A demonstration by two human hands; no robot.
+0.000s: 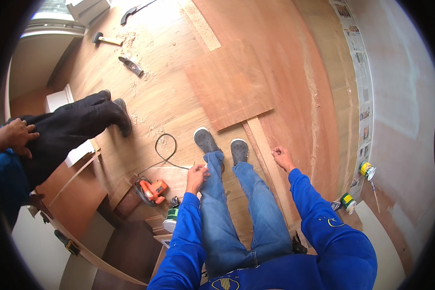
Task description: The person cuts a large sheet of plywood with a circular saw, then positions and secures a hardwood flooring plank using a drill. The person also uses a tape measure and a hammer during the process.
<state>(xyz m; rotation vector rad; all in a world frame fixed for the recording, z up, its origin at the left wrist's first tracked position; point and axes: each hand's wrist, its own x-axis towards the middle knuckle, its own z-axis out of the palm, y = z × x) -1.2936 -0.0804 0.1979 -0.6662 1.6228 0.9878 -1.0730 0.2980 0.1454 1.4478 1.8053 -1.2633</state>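
Observation:
My left hand [196, 178] is above my left shin, its fingers drawn together. A thin sliver seems to stick up from its fingertips, too small to name. Out over the long pale wood strip's right side, my right hand [282, 158] has thumb and fingers pinched together. Whatever it may hold is too small to make out. Beyond my shoes lies a square plywood panel [232, 87], resting on larger reddish plywood sheets [295, 92]. The pale strip [268, 166] runs from under that panel toward me.
An orange power saw [153, 190] with a black cord [162, 159] lies at my left, near a can [170, 220]. A co-worker's legs [82, 121] stretch in from the left. Farther off are a hammer [108, 40], a hand plane [131, 66] and shavings. Paint cans [367, 170] stand at right.

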